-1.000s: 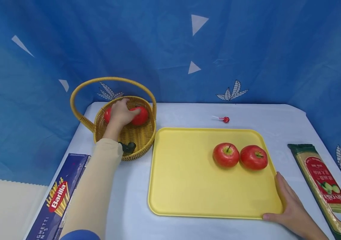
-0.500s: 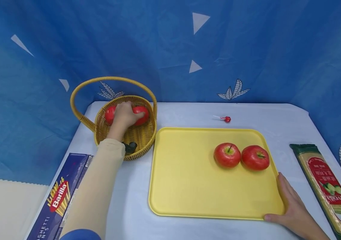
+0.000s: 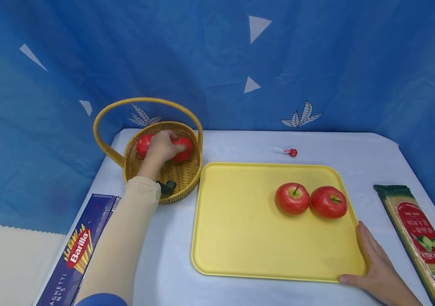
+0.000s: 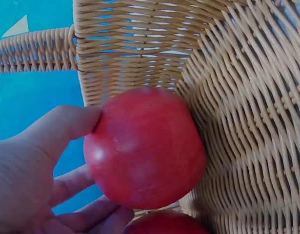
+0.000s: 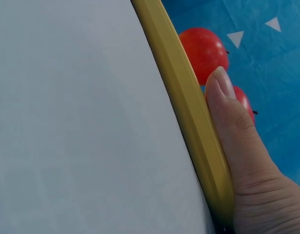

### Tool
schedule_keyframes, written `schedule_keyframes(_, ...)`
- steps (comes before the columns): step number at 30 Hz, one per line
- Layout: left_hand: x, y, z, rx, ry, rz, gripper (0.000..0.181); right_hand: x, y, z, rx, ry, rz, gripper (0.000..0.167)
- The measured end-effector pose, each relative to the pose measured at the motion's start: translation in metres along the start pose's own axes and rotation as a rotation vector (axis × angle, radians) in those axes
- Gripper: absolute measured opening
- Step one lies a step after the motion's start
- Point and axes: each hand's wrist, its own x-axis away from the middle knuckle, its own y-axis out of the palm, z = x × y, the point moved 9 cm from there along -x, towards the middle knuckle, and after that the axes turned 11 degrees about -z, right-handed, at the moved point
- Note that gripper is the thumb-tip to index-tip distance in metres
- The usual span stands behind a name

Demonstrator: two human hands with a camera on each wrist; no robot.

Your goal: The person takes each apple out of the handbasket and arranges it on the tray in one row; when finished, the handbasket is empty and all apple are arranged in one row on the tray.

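Inside the wicker basket (image 3: 175, 172), my left hand (image 3: 161, 149) grips a red apple (image 3: 184, 149); a second red one (image 3: 144, 145) lies to its left. In the left wrist view, thumb and fingers of the left hand (image 4: 37, 170) curl round the held apple (image 4: 146, 148), and part of another (image 4: 164, 223) shows below. My right hand (image 3: 379, 270) holds the lower right corner of the yellow tray (image 3: 240, 238), its thumb along the rim (image 5: 189, 114) in the right wrist view. Two red apples (image 3: 292, 198) (image 3: 329, 202) sit side by side on the tray.
A blue spaghetti box (image 3: 76, 250) lies left of the basket, under the left sleeve. A green-ended pasta packet (image 3: 420, 238) lies right of the tray. Behind the tray is a red lollipop (image 3: 292, 152). The basket's handle (image 3: 146, 100) arches above it; a dark object (image 3: 168, 188) is inside.
The left hand has shifted slightly right and down within the basket, around the right-hand apple. The whole head view has drifted slightly. My right hand stays at the tray corner.
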Motion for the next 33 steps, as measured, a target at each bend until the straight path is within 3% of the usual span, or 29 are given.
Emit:
schedule_keyframes(5, -0.002, 0.004, -0.002, 0.041, -0.007, -0.059, 0.059, 0.002, 0.000, 0.000, 0.005, -0.011, 0.007, 0.132)
schedule_keyframes(11, -0.007, 0.010, -0.004, 0.013, -0.013, -0.108, 0.083, 0.000, -0.001, 0.001, 0.015, 0.016, 0.002, 0.134)
schedule_keyframes(18, -0.005, 0.014, 0.000, -0.081, 0.001, -0.159, 0.086, 0.000, -0.001, 0.001, 0.003, 0.018, -0.004, 0.133)
schedule_keyframes(27, -0.009, 0.022, -0.001, -0.013, 0.053, -0.241, 0.083, 0.000, -0.001, 0.002, -0.007, 0.024, -0.009, 0.134)
schedule_keyframes(33, -0.010, 0.026, -0.001, -0.069, 0.052, -0.278, 0.093, -0.002, -0.001, 0.002, -0.019, 0.037, -0.014, 0.136)
